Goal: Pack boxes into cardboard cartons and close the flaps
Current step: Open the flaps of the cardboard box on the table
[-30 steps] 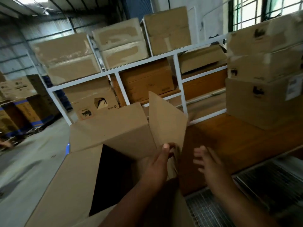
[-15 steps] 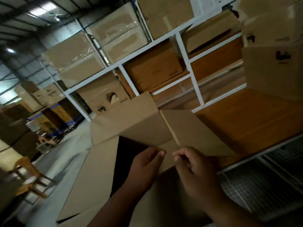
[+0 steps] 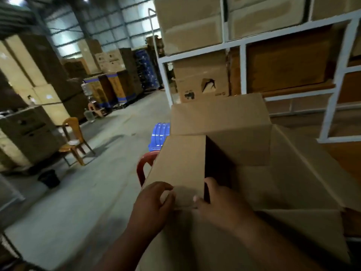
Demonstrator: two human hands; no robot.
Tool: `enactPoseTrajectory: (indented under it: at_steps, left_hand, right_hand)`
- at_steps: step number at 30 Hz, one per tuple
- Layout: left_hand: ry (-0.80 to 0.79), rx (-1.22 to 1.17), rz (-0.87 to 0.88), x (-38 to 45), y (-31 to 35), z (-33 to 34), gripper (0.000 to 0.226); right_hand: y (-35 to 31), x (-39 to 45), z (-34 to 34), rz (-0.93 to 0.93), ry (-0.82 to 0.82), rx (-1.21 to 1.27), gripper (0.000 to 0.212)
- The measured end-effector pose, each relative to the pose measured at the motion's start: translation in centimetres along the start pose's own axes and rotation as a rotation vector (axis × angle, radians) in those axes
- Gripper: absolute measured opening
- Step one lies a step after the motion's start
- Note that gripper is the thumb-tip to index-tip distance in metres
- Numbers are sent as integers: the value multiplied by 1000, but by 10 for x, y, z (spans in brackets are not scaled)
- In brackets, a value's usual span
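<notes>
A large brown cardboard carton (image 3: 254,151) stands open in front of me, its inside dark and its contents hidden. Its left flap (image 3: 183,163) is raised and tilts over the opening. My left hand (image 3: 154,206) grips the near outer edge of that flap with curled fingers. My right hand (image 3: 218,204) holds the same flap at its inner edge, thumb on top and fingers in the gap. The far flap (image 3: 218,116) stands upright, and the right flap (image 3: 312,173) lies folded outward.
A white metal rack (image 3: 242,61) with stacked cartons rises behind the carton. A red chair (image 3: 143,167) and a blue crate (image 3: 159,133) sit just left of it. A wooden chair (image 3: 73,139), a black bin (image 3: 48,178) and carton stacks line the concrete aisle on the left.
The view has swung left toward the aisle. Both hands moved from the carton's right flap to its left flap, which is now lifted; the right flap lies outward.
</notes>
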State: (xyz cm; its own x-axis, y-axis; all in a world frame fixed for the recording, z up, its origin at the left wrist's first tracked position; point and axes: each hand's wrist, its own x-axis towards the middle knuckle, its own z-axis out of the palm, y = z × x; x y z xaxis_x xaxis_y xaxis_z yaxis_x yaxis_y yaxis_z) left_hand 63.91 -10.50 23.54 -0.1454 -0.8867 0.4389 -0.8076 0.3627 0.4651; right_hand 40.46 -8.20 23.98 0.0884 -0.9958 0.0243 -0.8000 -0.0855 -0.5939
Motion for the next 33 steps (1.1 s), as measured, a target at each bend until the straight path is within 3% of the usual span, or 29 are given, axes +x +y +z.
enactPoseTrajectory:
  at_steps: [4, 8, 12, 15, 18, 22, 24, 27, 33]
  left_hand:
    - [18, 3, -64, -5, -49, -8, 36]
    - [-14, -23, -118, -14, -84, -7, 48]
    - [43, -173, -191, -14, -98, -18, 59]
    - [87, -243, -243, -22, -108, -30, 58]
    - [99, -205, -306, -30, -129, -38, 50]
    - [129, -318, -323, -43, -152, -37, 27]
    - [109, -398, -319, -47, -160, -33, 23]
    - [80, -392, -305, -48, -169, -28, 35]
    - [107, -279, -187, -58, -154, -37, 23]
  right_hand:
    - [-13, 32, 30, 157, -20, 82, 53]
    - [-15, 47, 33, 250, 145, 389, 53]
    - [-62, 45, 33, 118, 391, 721, 58]
    - [-123, 36, 53, -91, 374, 859, 68]
    - [-165, 30, 95, -256, 164, 689, 71]
    - [-181, 25, 147, -298, -61, 492, 66]
    - [-182, 25, 162, -307, -66, 364, 66]
    - [-178, 25, 174, -336, 18, 181, 69]
    - [-180, 17, 177, -273, 89, 212, 64]
